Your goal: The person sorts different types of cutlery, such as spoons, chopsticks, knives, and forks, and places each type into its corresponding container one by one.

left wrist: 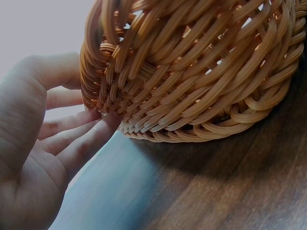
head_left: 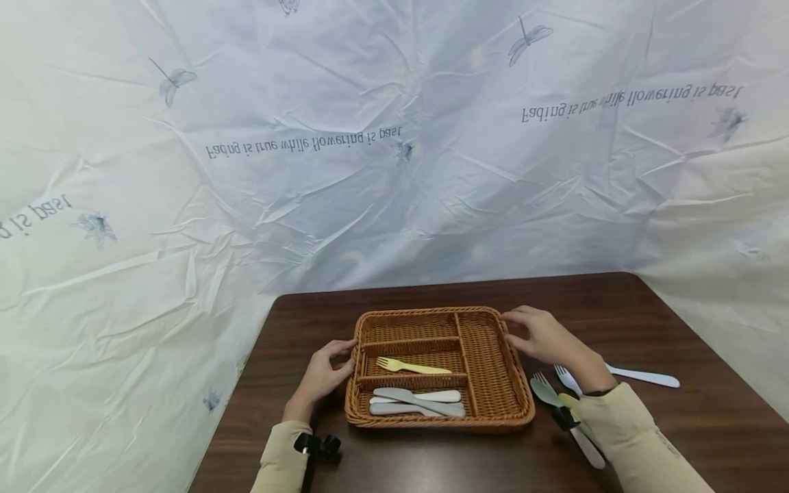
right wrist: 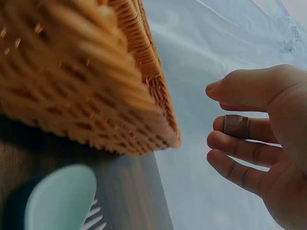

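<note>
A brown wicker basket [head_left: 502, 383] with dividers sits on the table. Its middle left compartment holds a yellow fork [head_left: 413, 367]. Several knives [head_left: 437, 409], white and grey, lie crossed in the front left compartment, some handles towards the right. My left hand [head_left: 320, 373] touches the basket's left side from outside, fingers fairly straight; in the left wrist view the fingertips meet the lower weave. By the far right corner is my right hand [head_left: 539, 334], fingers loosely bent. The right wrist view shows this hand [right wrist: 254, 139] apart from the wicker, holding nothing, with a ring-like band on one finger.
Right of the basket lie a pale green spoon [head_left: 544, 392], a white fork [head_left: 568, 380] and other cutlery, partly hidden by the right sleeve. A pale blue handle [head_left: 647, 376] points right. A printed white sheet [head_left: 431, 226] hangs behind the dark wooden table [head_left: 419, 465].
</note>
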### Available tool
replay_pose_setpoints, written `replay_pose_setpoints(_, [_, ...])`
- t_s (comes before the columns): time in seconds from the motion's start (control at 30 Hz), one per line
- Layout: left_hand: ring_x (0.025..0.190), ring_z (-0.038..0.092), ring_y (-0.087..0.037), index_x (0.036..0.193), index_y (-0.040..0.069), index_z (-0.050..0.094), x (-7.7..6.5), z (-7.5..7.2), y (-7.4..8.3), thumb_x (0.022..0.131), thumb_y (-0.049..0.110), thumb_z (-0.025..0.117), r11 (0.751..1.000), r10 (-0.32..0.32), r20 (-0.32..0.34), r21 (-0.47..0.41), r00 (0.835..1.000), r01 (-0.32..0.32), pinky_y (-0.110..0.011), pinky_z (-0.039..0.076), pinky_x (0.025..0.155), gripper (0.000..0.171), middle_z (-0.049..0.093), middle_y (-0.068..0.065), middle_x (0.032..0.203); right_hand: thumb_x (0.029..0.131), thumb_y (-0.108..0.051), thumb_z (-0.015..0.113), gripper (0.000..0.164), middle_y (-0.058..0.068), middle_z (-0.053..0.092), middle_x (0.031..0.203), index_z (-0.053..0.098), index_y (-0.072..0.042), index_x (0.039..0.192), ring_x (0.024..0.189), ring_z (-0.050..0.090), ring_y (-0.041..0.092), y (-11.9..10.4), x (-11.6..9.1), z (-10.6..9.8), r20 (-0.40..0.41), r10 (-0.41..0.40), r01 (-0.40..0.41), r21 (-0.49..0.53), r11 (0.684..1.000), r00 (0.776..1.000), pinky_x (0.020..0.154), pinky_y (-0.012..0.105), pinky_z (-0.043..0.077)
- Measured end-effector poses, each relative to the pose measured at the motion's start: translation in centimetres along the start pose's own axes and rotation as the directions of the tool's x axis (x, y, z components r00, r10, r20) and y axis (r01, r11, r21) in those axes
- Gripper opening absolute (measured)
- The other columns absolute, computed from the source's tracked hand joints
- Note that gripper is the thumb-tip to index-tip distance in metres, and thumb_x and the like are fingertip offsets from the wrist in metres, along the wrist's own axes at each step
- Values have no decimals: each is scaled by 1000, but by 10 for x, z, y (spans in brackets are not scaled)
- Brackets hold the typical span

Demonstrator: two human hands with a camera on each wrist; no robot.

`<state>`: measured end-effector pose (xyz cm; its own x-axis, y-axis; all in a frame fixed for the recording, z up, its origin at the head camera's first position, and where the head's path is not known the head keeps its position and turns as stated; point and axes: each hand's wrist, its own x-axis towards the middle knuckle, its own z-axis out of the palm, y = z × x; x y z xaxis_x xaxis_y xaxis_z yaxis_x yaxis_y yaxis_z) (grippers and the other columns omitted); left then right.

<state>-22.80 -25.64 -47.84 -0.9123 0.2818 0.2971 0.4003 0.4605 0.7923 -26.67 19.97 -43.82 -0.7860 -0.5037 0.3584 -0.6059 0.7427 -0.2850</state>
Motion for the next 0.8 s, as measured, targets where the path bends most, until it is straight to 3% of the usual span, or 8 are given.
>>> replay_pose_setpoints(0.3, [109, 61, -34, 130, 1, 61, 5, 10, -38, 91, 0, 63, 1000, 9, -71, -9, 997, -9, -38, 58, 86, 40, 61, -17, 122, 86, -13, 73, 38, 13, 64, 111, 65, -2, 121, 92, 64, 25, 15, -18, -1, 22, 55, -55, -4, 998, 998, 69, 38, 55])
replay_pose_setpoints(0.47, [110, 61, -29, 131, 7, 62, 6, 9, -42, 91, 4, 64, 1000, -15, -61, -28, 998, 14, -31, 58, 87, 40, 61, -9, 122, 86, -13, 73, 38, 16, 64, 112, 65, -1, 121, 91, 64, 28, 21, -28, -1, 33, 85, -85, -12, 996, 996, 68, 39, 55])
replay_pose_setpoints(0.8, [110, 61, -28, 131, 6, 62, 6, 9, -43, 91, 6, 63, 1000, -16, -53, -23, 998, 15, -29, 57, 88, 40, 61, -9, 123, 84, -15, 74, 41, 17, 64, 108, 65, 3, 120, 87, 61, 27, 37, -49, 5, 79, 160, -158, -33, 987, 984, 65, 39, 53])
